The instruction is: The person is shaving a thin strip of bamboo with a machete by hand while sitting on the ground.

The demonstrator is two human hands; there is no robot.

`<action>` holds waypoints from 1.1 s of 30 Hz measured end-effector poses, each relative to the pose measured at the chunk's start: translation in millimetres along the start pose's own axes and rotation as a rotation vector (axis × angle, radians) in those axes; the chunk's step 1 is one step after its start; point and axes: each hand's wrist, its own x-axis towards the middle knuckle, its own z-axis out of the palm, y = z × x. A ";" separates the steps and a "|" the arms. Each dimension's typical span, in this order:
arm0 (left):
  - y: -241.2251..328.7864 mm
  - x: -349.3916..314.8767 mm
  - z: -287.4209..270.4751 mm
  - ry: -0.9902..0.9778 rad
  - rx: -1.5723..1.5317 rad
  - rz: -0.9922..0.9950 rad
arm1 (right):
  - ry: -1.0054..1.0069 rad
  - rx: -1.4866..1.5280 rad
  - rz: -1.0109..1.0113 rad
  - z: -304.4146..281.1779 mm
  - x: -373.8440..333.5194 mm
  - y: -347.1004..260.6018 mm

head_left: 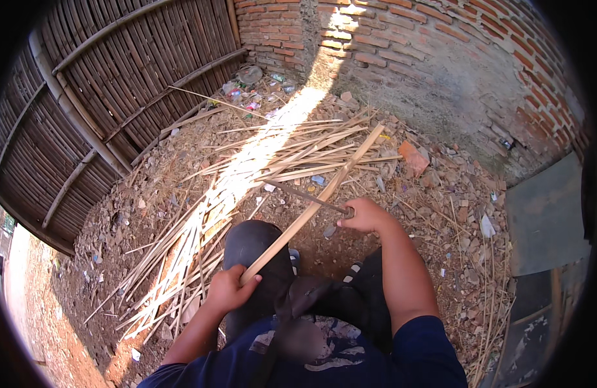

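Observation:
My left hand (230,289) is closed around the near end of a long, flat, pale bamboo strip (287,234). The strip slants up and away to the right, passing over my left knee. My right hand (365,215) grips the handle of a long, narrow, dark-bladed knife (291,190). Its blade points left and crosses the strip around the middle of its length. Whether the edge bites into the bamboo cannot be made out.
Loose split bamboo strips (201,242) lie in a pile ahead and to the left. Rubble and litter cover the ground around a broken red brick (413,159). A bamboo fence (137,58) stands left, a brick wall (434,71) ahead, and a grey panel (545,213) at right.

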 end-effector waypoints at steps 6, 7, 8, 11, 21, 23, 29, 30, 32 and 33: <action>0.6 1.4 0.2 -0.004 0.010 -0.003 | 0.053 0.046 0.084 -6.7 -7.5 7.2; -0.4 1.1 0.6 -0.004 0.010 0.002 | 0.052 0.021 0.076 -4.4 -6.9 7.3; -0.8 1.2 1.0 -0.004 0.010 0.006 | 0.043 0.007 0.055 -3.0 -5.9 6.2; -0.7 1.0 0.2 -0.011 0.019 -0.009 | 0.005 -0.024 0.008 3.9 -0.7 -5.0; 3.7 2.7 -4.4 -0.041 0.051 -0.013 | -0.034 -0.038 -0.003 10.4 1.3 -6.2; 1.5 2.0 -2.7 -0.041 0.061 -0.005 | -0.034 -0.046 -0.004 12.9 1.1 -6.3; 5.4 2.9 -3.8 -0.039 0.061 -0.019 | -0.038 -0.045 -0.008 11.4 2.3 -9.2; 5.6 3.3 -3.7 -0.040 0.064 -0.014 | -0.033 -0.046 -0.015 13.4 3.1 -5.8; 4.9 3.5 -3.5 -0.054 0.059 -0.030 | -0.031 -0.046 -0.025 16.2 4.5 -2.7; 4.7 3.7 -3.5 -0.061 0.057 -0.038 | -0.032 -0.045 -0.026 15.9 5.6 -1.9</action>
